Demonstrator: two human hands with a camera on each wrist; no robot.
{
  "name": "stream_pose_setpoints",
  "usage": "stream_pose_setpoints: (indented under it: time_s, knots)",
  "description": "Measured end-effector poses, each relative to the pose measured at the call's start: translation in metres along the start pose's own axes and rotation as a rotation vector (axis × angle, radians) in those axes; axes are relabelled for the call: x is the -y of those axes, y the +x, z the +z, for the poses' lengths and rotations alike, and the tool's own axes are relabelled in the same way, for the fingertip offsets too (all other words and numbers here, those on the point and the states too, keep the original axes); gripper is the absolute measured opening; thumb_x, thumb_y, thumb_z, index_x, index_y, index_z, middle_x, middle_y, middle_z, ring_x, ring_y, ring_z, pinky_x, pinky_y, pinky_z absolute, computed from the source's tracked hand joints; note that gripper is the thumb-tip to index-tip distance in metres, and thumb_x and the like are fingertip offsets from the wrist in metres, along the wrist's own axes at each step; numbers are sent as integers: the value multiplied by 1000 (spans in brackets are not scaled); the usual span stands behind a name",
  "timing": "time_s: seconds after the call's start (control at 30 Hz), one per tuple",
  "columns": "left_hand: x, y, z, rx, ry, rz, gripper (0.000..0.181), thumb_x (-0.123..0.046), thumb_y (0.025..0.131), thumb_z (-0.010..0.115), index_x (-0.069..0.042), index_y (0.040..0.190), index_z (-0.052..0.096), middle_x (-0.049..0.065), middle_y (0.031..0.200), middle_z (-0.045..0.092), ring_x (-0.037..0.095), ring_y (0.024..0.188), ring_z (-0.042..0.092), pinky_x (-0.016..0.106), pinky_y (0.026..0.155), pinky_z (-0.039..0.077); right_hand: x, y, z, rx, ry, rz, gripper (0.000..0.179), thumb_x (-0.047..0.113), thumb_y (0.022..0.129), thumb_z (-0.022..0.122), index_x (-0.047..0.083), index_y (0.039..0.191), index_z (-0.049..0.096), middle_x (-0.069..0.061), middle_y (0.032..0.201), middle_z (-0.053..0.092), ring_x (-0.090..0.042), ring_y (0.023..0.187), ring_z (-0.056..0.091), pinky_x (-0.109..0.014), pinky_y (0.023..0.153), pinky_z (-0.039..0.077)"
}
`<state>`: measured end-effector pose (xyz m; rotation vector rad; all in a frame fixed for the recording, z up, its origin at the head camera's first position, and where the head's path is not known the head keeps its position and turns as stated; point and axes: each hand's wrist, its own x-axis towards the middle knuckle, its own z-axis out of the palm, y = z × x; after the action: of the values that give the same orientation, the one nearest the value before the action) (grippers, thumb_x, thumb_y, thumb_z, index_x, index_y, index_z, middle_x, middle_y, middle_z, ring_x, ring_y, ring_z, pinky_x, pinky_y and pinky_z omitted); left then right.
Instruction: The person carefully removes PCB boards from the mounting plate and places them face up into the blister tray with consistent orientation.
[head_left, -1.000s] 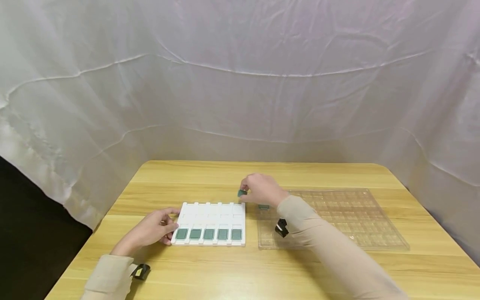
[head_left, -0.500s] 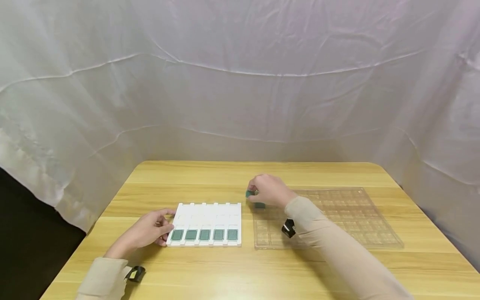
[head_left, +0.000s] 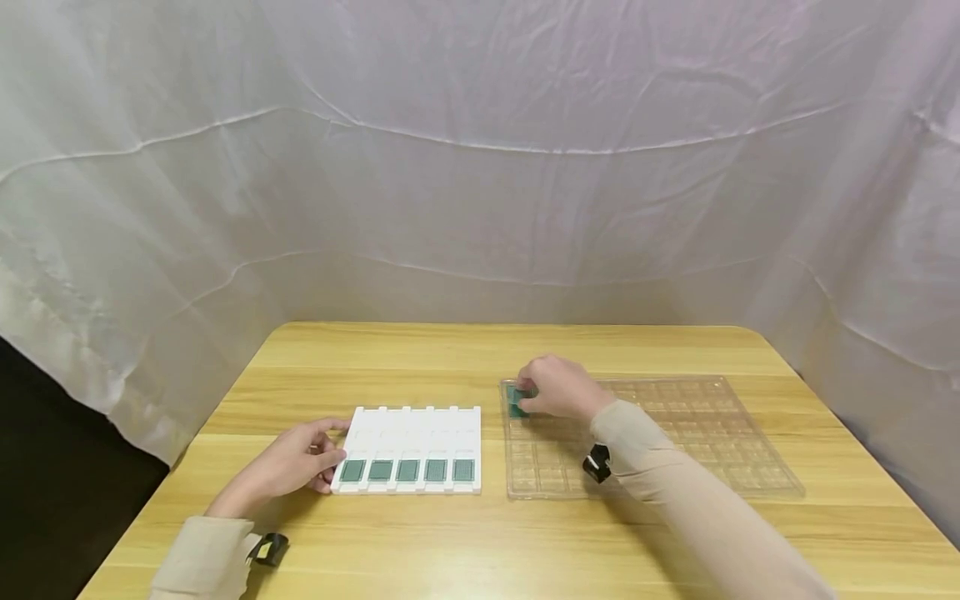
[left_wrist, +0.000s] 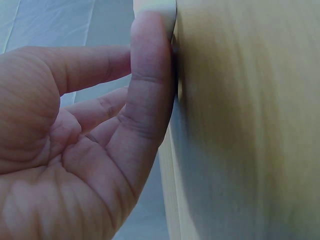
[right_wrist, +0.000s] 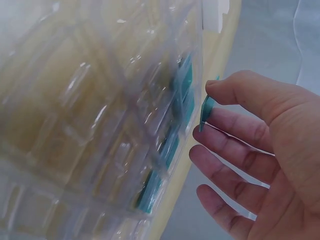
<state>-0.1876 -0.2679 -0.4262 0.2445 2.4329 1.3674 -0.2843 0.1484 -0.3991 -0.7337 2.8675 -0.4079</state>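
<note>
My right hand (head_left: 562, 388) is over the far left corner of the clear plastic tray (head_left: 547, 477). Between thumb and index finger it pinches a thin green square chip (right_wrist: 206, 111), tilted on edge in the right wrist view; its other fingers are spread. Several green chips (right_wrist: 148, 194) sit along that tray's edge, partly hidden by glare and ribs. My left hand (head_left: 294, 460) grips the left edge of the white tray (head_left: 416, 423), thumb on the rim and fingers bent beside it. A row of green chips (head_left: 408, 471) fills the white tray's near row of pockets.
The wooden table (head_left: 450, 542) carries both trays side by side, with a narrow gap between them. Pale curtains (head_left: 480, 208) hang behind and at the sides. A black wrist mount (head_left: 597, 463) juts under the right sleeve, over the clear tray.
My right hand has moved right with the green chip, from beside the white tray's far corner to over the clear tray's far left corner. My left hand stays at the white tray.
</note>
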Motion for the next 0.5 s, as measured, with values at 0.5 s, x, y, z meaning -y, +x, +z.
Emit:
stream_pose_setpoints:
  time_s: [0.5]
  knots:
    - [-1, 0, -1, 17, -4, 8, 58, 3, 104, 61, 13, 157, 40, 15, 93, 61, 23, 73, 63, 34, 62, 67, -18, -14, 1, 2, -45, 12, 19, 25, 92, 85, 15, 108, 83, 0, 108, 81, -16, 96, 72, -45, 89, 65]
